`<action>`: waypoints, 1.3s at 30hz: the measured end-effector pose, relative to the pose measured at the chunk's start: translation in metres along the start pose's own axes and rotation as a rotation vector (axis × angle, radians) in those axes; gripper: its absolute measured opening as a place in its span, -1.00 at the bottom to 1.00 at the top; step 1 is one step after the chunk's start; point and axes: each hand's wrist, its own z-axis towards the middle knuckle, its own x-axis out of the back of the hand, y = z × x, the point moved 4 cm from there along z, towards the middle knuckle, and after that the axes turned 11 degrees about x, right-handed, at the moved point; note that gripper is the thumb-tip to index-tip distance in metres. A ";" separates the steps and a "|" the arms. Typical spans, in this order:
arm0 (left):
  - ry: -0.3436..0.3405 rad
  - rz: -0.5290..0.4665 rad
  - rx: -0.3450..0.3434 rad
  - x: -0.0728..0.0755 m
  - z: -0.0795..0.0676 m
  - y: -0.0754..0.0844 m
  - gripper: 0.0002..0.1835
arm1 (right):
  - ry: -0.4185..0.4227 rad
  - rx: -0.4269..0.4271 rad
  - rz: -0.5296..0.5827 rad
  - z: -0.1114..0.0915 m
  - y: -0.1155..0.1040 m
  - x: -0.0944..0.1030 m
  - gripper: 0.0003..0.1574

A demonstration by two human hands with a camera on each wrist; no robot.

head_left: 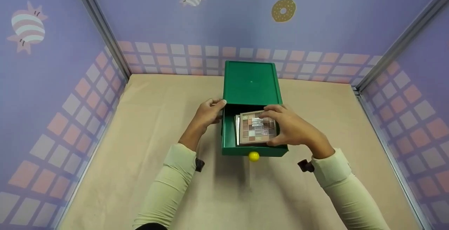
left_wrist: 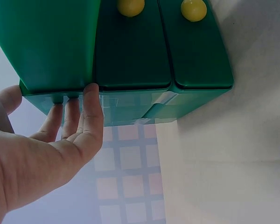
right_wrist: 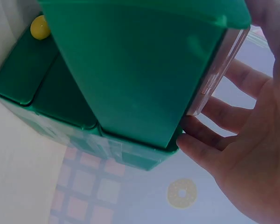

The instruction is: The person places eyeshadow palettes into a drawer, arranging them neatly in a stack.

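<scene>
A green drawer cabinet point(head_left: 252, 82) stands on the table with its top drawer point(head_left: 229, 153) pulled out toward me. My right hand point(head_left: 293, 126) holds an eyeshadow palette point(head_left: 250, 132) by its right side, thumb at the near edge and fingers over the far edge. The palette, with its grid of coloured pans, lies tilted at the drawer's opening. A pale, thin-edged item point(head_left: 237, 130) shows beside and under it, mostly hidden. My left hand point(head_left: 207, 114) grips the cabinet's left front edge, thumb by the top and fingertips against the side wall.
A yellow knob point(head_left: 254, 156) sticks out from the pulled-out drawer's front. Two lower drawers with yellow knobs point(left_wrist: 193, 9) are pushed in. Patterned purple walls point(head_left: 228, 19) enclose the beige tabletop point(head_left: 158, 117) at the back and sides, with metal posts at the corners.
</scene>
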 end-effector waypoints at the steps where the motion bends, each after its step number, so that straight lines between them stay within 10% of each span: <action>1: -0.001 -0.001 0.000 0.000 0.000 0.000 -0.51 | -0.002 0.003 0.003 0.001 0.000 -0.001 0.01; 14: 0.005 -0.002 0.005 0.000 0.000 -0.003 -0.51 | 0.036 0.057 0.038 -0.004 0.000 -0.006 -0.14; 30: -0.008 -0.015 0.008 -0.001 0.000 -0.003 -0.49 | 0.464 -0.047 0.131 -0.027 -0.030 0.006 -0.30; 39: -0.012 -0.006 0.004 0.000 0.001 0.000 -0.50 | 0.676 -0.124 0.199 -0.049 -0.052 -0.019 -0.49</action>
